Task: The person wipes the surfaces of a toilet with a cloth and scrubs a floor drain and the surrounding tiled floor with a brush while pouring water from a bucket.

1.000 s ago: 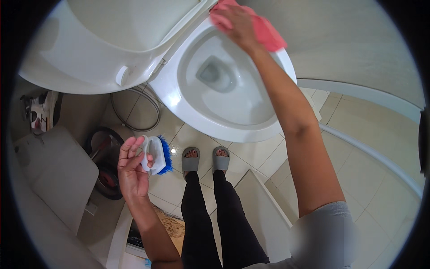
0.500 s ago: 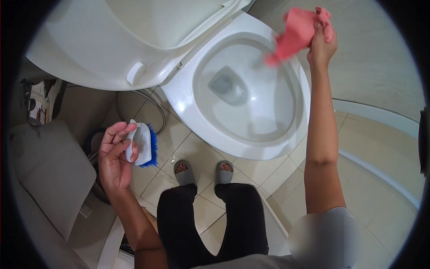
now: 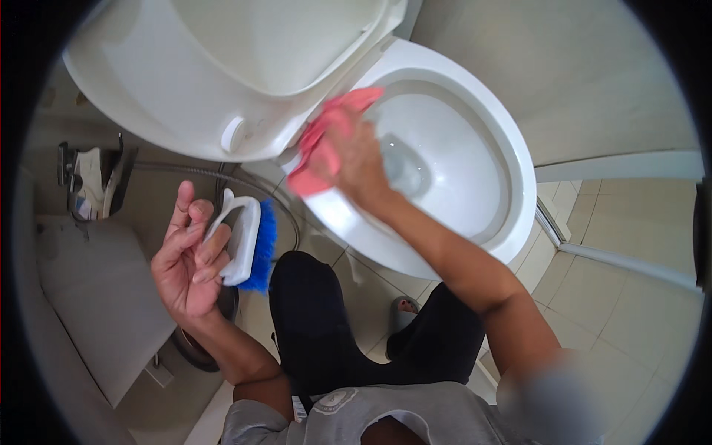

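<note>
My right hand (image 3: pixel 356 159) presses a pink cloth (image 3: pixel 315 152) onto the left side of the toilet bowl's rim (image 3: pixel 508 167), close to the seat hinge. The hand is a little smeared by motion. Off to the left, my left hand (image 3: pixel 194 256) grips a scrub brush (image 3: pixel 245 241) by its white looped handle, its blue bristles pointing right. That brush hangs in the air, apart from the toilet. The raised white seat and lid (image 3: pixel 159 81) lean back at the upper left. A little water shows at the bottom of the bowl.
A metal paper holder (image 3: pixel 93 182) is on the left, above a grey panel (image 3: pixel 93 274). A grey hose (image 3: pixel 252 182) curves behind the brush. On the right are a wall (image 3: pixel 564 81) and a low white-framed edge (image 3: pixel 623 165). My legs stand before the toilet on tiled floor.
My right hand has brought the cloth from above the bowl's far right side to its left rim. My body leans closer, and the left hand still holds the brush.
</note>
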`<action>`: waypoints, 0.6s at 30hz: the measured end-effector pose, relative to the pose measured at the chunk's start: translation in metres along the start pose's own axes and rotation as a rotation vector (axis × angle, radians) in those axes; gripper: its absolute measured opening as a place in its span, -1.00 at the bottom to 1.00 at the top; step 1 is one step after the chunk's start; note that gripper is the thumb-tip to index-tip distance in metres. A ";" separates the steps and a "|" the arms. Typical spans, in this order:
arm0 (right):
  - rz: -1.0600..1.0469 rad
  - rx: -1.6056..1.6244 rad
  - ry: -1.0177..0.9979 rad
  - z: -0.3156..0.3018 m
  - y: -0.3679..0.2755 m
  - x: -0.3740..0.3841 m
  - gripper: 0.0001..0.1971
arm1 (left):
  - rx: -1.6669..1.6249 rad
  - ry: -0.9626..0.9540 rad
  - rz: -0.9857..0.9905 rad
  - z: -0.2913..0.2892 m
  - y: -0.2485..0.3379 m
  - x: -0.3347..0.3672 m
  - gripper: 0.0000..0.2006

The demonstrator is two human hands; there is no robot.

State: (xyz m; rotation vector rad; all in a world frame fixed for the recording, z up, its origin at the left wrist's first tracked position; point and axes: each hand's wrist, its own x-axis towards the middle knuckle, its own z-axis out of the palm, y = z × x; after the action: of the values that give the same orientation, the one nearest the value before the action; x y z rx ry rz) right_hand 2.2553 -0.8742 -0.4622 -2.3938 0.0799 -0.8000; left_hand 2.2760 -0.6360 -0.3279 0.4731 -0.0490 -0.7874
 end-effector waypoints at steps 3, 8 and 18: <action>-0.098 -0.006 -0.182 -0.022 -0.024 -0.030 -0.60 | -0.129 -0.067 -0.092 0.029 -0.009 0.016 -0.53; -0.159 -0.122 -0.615 -0.122 -0.032 -0.097 -0.64 | -0.449 -0.179 -0.173 0.036 -0.019 0.049 -0.38; 0.266 -0.308 0.029 -0.278 0.139 -0.158 -0.62 | -0.843 -0.222 -0.144 0.051 -0.029 0.062 -0.32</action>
State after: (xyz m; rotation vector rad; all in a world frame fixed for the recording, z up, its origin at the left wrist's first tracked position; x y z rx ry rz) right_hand 1.9878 -1.0978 -0.4479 -2.5813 0.5578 -0.7381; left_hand 2.2895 -0.7165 -0.3029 -0.4139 0.1113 -0.9194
